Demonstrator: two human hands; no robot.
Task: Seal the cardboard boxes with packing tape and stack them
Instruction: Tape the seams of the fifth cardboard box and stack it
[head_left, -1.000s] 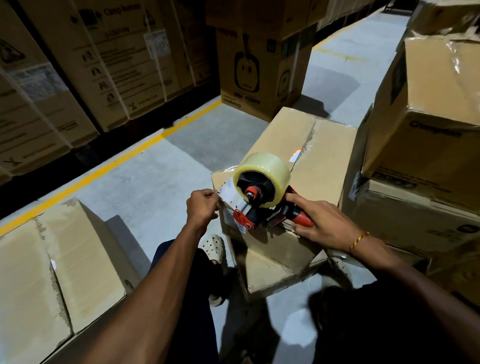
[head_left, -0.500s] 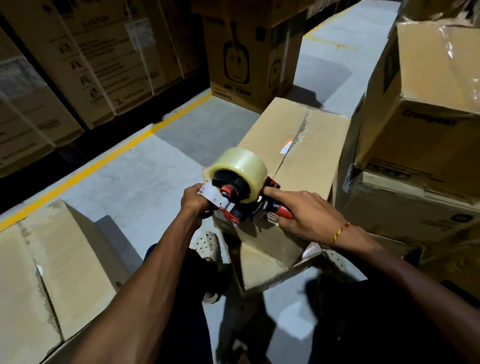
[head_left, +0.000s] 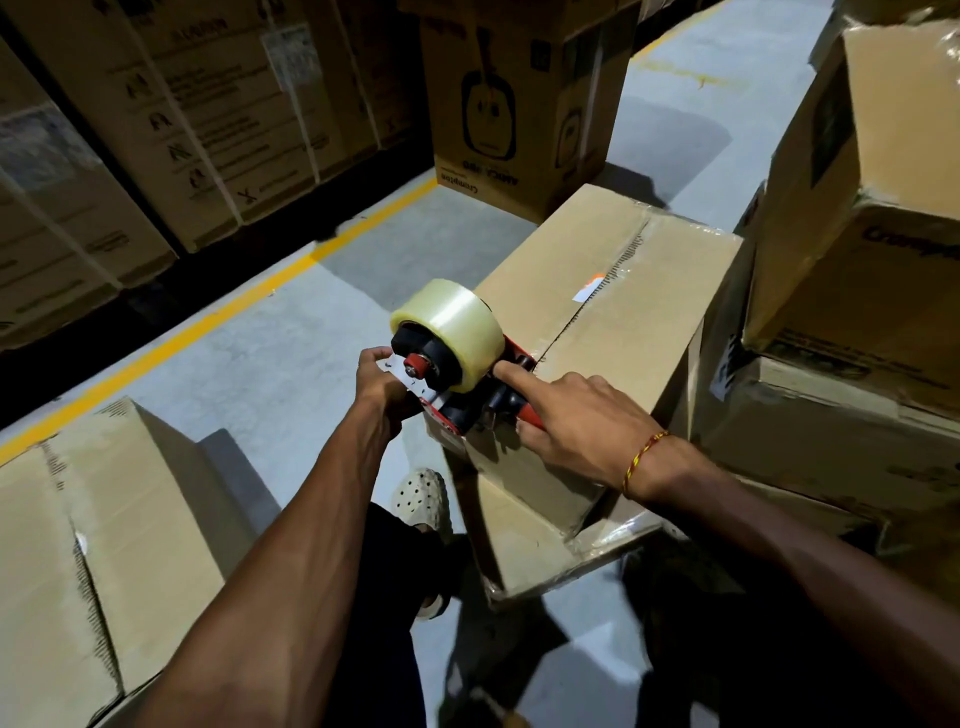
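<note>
Gripping the tape dispenser (head_left: 457, 384) at the cardboard box's (head_left: 613, 312) near edge, the right hand (head_left: 576, 421) held its handle. The left hand (head_left: 379, 382), earlier just beside, now pinched its front plate. Stacked boxes (head_left: 862, 218) crowded the right.

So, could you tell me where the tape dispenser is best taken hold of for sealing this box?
Grip the tape dispenser by its red handle, coming from the near side as the right hand does. The handle juts back toward the person, clear of the tape roll. The left hand holds the front end at the near edge of the box.
</note>
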